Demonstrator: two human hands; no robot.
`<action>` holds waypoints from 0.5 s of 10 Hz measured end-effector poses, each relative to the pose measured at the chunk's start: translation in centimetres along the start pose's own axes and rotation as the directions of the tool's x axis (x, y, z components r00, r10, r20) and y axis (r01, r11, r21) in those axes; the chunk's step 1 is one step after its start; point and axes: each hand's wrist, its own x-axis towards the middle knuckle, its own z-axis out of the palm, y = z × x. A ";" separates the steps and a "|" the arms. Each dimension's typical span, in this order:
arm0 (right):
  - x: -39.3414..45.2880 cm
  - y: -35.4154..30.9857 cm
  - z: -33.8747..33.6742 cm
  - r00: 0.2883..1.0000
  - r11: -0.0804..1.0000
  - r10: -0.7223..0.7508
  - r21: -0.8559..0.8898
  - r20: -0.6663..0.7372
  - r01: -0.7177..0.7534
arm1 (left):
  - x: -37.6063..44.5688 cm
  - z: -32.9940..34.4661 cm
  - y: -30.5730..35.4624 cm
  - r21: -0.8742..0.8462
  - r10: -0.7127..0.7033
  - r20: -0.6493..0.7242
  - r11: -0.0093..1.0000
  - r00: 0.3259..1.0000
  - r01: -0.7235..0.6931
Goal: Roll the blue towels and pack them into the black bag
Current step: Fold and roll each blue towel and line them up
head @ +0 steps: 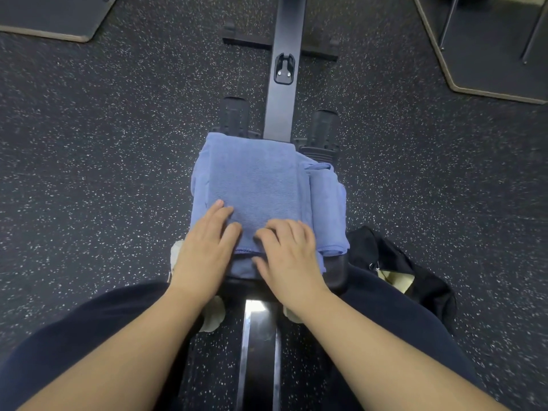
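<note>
Both hands on blue towel near edge, w/ black bag beside

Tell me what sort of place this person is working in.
Most likely a gym. The floor is dark speckled rubber, the blue towels lie on the seat of what looks like a rowing machine with a long rail and footrests, and a black bag sits beside it.

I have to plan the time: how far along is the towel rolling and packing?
Early. Done: one blue towel lies rolled at the right of the stack. In hand: the left hand rests flat on the folded top towel while the right hand curls its near edge, starting a roll. Left: rolling the rest and packing; no towel shows in the black bag.
</note>
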 end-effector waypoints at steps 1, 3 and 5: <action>-0.1 0.0 -0.2 1.000 1.000 -0.003 -0.001 0.015 0.003 | 0.6 -0.5 -0.9 0.184 0.207 -0.049 0.963 0.977 -0.195; 0.3 -0.4 0.1 1.000 0.996 -0.007 -0.084 0.016 0.009 | 0.0 -1.5 -1.1 0.067 0.281 -0.057 0.959 0.958 -0.277; 1.0 1.4 0.2 0.989 0.979 -0.131 -0.165 -0.068 0.119 | 0.9 -3.7 -0.8 0.153 0.287 0.053 0.944 0.956 -0.292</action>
